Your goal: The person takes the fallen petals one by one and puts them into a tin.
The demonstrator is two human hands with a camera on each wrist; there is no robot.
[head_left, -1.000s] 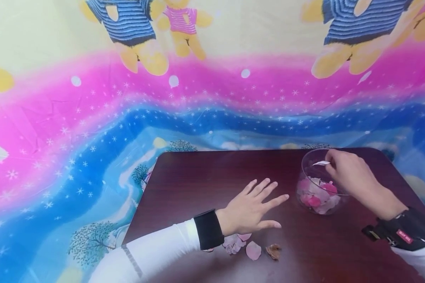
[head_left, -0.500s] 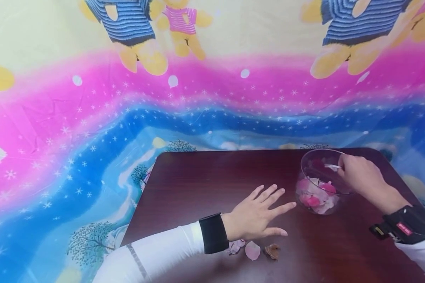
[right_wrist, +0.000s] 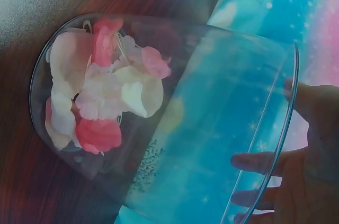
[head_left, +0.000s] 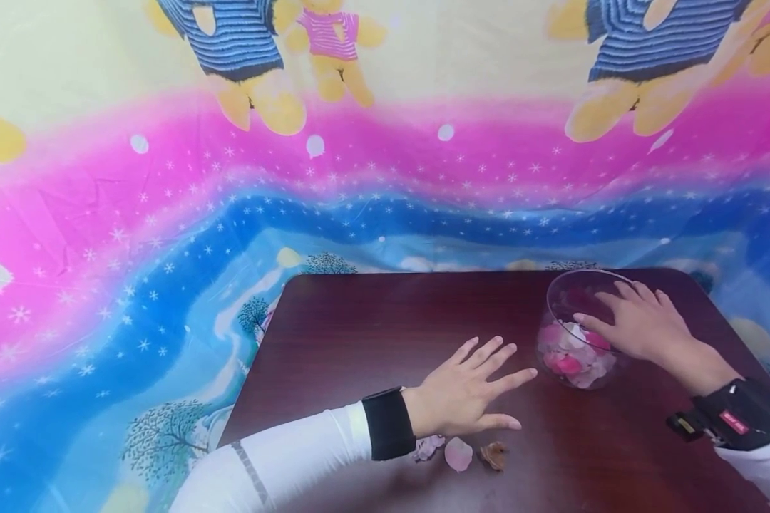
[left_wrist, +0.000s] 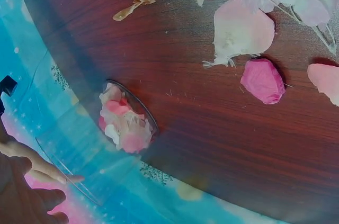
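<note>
A clear glass bowl (head_left: 567,303) stands at the right of the dark wood table (head_left: 372,335), with pink and white petals (head_left: 571,356) heaped in its bottom. My right hand (head_left: 616,313) reaches over the bowl's mouth with straight fingers and holds nothing. In the right wrist view its fingers (right_wrist: 254,161) lie at the bowl's rim (right_wrist: 288,107), above the petals (right_wrist: 100,97). My left hand (head_left: 488,377) lies flat on the table left of the bowl, fingers spread. Loose petals (head_left: 458,454) lie just behind its wrist.
On the table near the front edge lie a pale flower (head_left: 426,447), a pink petal and a dried brown petal (head_left: 494,454). The left wrist view shows these up close, plus a magenta petal (left_wrist: 263,80). A colourful printed cloth (head_left: 167,249) hangs behind and left of the table.
My right hand pinched a white petal over the bowl; now its fingers are straight and the petal is no longer in them. My left hand slid slightly toward the bowl.
</note>
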